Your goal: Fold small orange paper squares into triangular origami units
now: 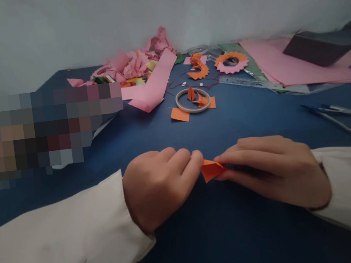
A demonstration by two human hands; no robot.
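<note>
A small folded orange paper piece (211, 170) is pinched between the fingertips of the left hand (156, 187) and the right hand (276, 170), low over the blue table surface (232, 124). Both hands are closed on the piece. Beyond them, a tape ring (192, 100) containing folded orange pieces and a pink paper strip (154, 87) are located.

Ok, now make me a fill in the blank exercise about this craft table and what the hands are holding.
The left hand and right hand together pinch a small folded paper piece whose colour is ____.
The cloth covering the table is ____.
The dark box at the far right rests on sheets of ____ paper.
Missing words: orange; blue; pink.
</note>
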